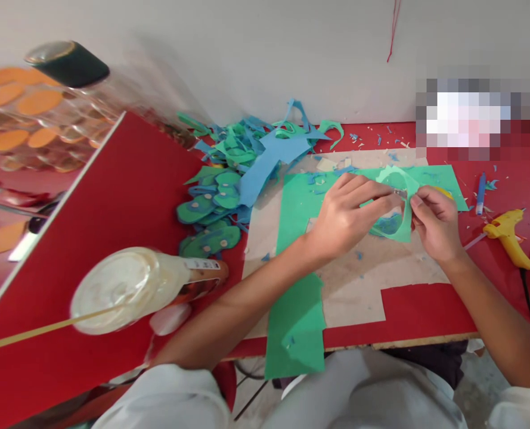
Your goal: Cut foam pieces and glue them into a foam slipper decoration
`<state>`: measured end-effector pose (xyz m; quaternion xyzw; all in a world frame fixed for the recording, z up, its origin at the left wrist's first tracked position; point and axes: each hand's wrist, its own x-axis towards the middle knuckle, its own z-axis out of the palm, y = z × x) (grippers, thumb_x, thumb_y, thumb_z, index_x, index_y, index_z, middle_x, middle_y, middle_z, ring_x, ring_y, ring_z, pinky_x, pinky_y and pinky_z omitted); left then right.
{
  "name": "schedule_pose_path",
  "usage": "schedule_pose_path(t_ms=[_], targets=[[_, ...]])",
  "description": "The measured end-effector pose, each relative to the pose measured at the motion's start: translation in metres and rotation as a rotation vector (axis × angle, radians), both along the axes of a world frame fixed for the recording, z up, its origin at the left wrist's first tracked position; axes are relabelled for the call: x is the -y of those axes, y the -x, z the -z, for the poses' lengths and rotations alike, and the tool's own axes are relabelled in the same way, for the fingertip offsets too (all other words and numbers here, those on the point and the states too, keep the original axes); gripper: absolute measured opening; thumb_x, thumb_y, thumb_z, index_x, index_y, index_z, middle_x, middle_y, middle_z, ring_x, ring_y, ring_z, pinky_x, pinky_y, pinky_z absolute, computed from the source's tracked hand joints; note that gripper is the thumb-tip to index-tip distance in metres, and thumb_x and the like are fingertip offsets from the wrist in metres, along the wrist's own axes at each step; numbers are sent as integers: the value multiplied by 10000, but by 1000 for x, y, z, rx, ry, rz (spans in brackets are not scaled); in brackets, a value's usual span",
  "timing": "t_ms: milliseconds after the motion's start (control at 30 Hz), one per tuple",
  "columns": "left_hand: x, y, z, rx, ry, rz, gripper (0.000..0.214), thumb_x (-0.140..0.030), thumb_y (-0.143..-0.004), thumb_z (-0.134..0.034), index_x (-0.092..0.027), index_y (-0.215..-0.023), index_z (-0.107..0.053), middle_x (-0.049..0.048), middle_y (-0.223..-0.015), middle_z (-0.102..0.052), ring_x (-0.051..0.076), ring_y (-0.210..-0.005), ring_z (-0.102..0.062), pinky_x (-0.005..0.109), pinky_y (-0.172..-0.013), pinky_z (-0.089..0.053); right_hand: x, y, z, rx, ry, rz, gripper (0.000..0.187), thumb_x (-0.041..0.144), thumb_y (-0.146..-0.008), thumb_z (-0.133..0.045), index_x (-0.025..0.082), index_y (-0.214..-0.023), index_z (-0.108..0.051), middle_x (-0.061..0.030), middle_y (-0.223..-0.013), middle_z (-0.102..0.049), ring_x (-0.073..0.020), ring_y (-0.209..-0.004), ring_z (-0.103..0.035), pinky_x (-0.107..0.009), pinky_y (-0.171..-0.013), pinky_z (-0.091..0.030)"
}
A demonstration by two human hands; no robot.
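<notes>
My left hand (347,214) pinches a green foam strip (396,205) that loops up off the large green foam sheet (298,286). My right hand (434,223) is closed around a small tool with a yellow handle and a metal tip (401,193) that meets the strip; I cannot make out whether it is scissors or a knife. A small blue-and-green cut-out (387,224) lies under the loop. The sheet rests on a brown cardboard mat (381,280) on the red table (425,310).
A pile of green and blue leaf-shaped cut-outs (213,211) and scrap strips (265,149) lies left of the mat. A yellow glue gun (508,235) and a blue pen (481,192) sit at the right. A lidded cup with a straw (126,289) stands at the front left.
</notes>
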<state>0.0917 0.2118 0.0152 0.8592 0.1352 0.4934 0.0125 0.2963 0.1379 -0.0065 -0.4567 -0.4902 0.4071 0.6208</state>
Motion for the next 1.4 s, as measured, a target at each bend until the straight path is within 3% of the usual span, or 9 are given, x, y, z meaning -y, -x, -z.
schedule_pose_path(t_ms=[333,467,567,733,933,1400], targets=[[0,1,-2,120,-68,201,247,-222,-1180,-513,-266,-1210,-755,5,-1104,-873,156,-1000,-818,356,-891,-603,1,5,-3,-45,-14,-19,354,506,-957,-877,240,-779,-724,61,-643,-544,-76,-502,-455,-219,-448,-392],[0,0,3,176,-120,188,162,-173,-1124,-624,-228,-1233,-731,34,-1141,-864,161,-1062,-812,344,-915,-616,1,8,-3,-49,3,-36,389,538,-937,-888,237,-760,-715,64,-627,-524,-75,-500,-442,-216,-443,-379],[0,0,5,188,-154,192,94,-195,-1063,-742,-211,-1139,-689,42,-1141,-864,167,-1036,-802,352,-950,-632,1,7,-3,-34,28,-25,414,563,-935,-880,237,-752,-703,60,-634,-532,-81,-507,-444,-225,-452,-389],[6,2,-1,158,-224,228,172,-162,-1086,-680,-233,-952,-597,21,-1015,-875,152,-932,-814,323,-863,-659,1,6,-2,-36,36,-8,422,575,-917,-893,237,-750,-705,52,-667,-531,-91,-547,-482,-228,-459,-396],[10,3,-6,172,-252,258,183,-138,-1038,-722,-222,-928,-602,71,-1040,-883,168,-962,-836,326,-894,-686,1,6,0,-10,39,-28,405,557,-948,-870,236,-768,-701,51,-667,-556,-88,-532,-461,-240,-473,-393],[10,4,2,158,-253,252,189,-181,-1044,-702,-271,-923,-587,0,-1123,-889,153,-1022,-850,327,-811,-677,1,6,-2,8,59,-8,449,607,-915,-882,239,-748,-687,43,-671,-543,-104,-556,-487,-247,-484,-411]])
